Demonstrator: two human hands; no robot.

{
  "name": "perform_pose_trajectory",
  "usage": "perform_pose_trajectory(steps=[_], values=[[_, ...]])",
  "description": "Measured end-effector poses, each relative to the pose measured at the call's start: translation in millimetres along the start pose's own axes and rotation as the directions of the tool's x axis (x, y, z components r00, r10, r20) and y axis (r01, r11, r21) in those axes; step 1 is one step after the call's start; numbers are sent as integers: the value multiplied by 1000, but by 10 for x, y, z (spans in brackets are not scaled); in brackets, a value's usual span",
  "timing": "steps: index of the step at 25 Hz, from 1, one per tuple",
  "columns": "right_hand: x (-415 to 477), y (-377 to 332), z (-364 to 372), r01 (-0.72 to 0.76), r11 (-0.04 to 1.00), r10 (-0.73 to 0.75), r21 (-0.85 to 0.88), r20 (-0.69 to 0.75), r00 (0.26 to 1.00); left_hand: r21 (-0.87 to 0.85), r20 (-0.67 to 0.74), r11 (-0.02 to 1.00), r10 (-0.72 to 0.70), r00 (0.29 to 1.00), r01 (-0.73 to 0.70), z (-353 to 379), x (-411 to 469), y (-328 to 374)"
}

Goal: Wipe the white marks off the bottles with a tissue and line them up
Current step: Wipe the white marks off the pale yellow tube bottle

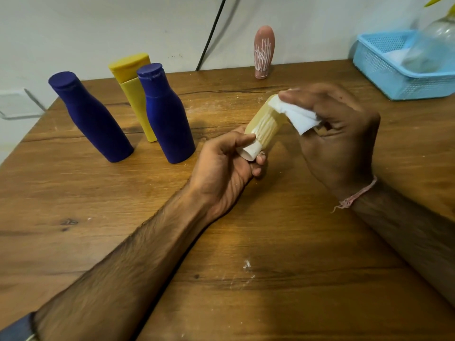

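My left hand (229, 163) grips the white cap end of a pale yellow bottle (267, 124) streaked with white marks, held tilted above the table. My right hand (337, 134) pinches a folded white tissue (299, 116) and presses it against the bottle's far end. Two dark blue bottles (93, 119) (167, 114) and a yellow bottle (134, 92) stand together at the left. A pink bottle (264, 51) with white marks stands cap-down at the back by the wall.
The wooden table (246, 267) carries white dust specks in front of me. A light blue mesh basket (384, 67) sits at the back right with a clear glass vessel (440, 35) over it. A black cable (211, 33) runs down the wall.
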State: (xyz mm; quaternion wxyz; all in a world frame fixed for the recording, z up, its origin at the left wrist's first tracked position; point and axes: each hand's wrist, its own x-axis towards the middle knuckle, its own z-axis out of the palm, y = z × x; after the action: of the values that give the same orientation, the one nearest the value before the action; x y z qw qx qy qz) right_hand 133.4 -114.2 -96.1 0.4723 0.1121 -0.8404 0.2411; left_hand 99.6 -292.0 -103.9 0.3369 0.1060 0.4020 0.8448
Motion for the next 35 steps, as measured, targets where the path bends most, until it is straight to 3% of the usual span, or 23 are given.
perform_pose_trajectory(steps=[3,8,11,15,19,22,26,29,33,35], values=[[26,74,-9,-42,997,41,-71,-15,999,1,-8,1000,-2,1000,2,-19,29,-19],[3,73,4,-45,996,53,-81,93,994,14,34,999,28,999,-28,-29,41,-24],[10,90,-15,18,998,-7,-61,174,985,103,18,993,60,998,-62,-20,40,-38],[54,135,-43,-39,996,50,-83,128,991,270,5,958,101,995,-98,4,14,-57],[26,88,-51,143,989,-130,-35,241,962,299,13,947,115,993,-113,5,5,-65],[59,94,-64,101,993,-87,-67,182,979,297,-2,949,112,994,-107,0,21,-69],[-2,35,-22,252,968,-243,9,289,926,295,44,946,126,991,-134,-18,25,-77],[35,68,-26,165,985,-147,-53,252,956,306,8,946,114,993,-111,-17,38,-89],[-22,26,18,269,963,-260,15,318,912,305,50,944,114,992,-123,-35,45,-82],[-1,84,2,193,980,-173,-45,280,944,316,30,943,99,995,-103,-35,50,-86]])
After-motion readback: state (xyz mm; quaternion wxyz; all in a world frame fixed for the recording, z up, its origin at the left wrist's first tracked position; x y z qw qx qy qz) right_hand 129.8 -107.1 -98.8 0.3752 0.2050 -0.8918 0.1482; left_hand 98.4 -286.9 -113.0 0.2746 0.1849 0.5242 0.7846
